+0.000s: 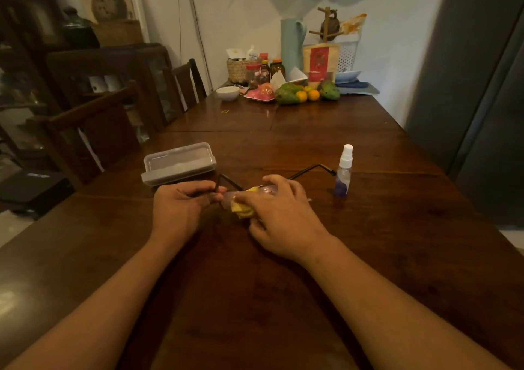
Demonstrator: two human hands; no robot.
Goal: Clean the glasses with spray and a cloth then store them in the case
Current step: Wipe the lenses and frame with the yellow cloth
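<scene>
step: lens wiping | glasses (226, 184) pinched by left hand (181, 202) | cloth (242, 209) gripped by right hand (279, 214) | next: case (178, 163) beyond left hand needs opening

Left hand (181, 202) pinched closed, right hand (279, 214) curled, palm down

— What sort of place is this?
— A home dining room: a long dark wooden table (283, 120) with wooden chairs (187, 83) along its left side.
— What else shows it?
— At the far end, fruit (306, 93), jars (265, 72), a woven basket (239, 70) and a white bowl (227, 93); a glass-fronted cabinet (113, 77) stands left.
</scene>
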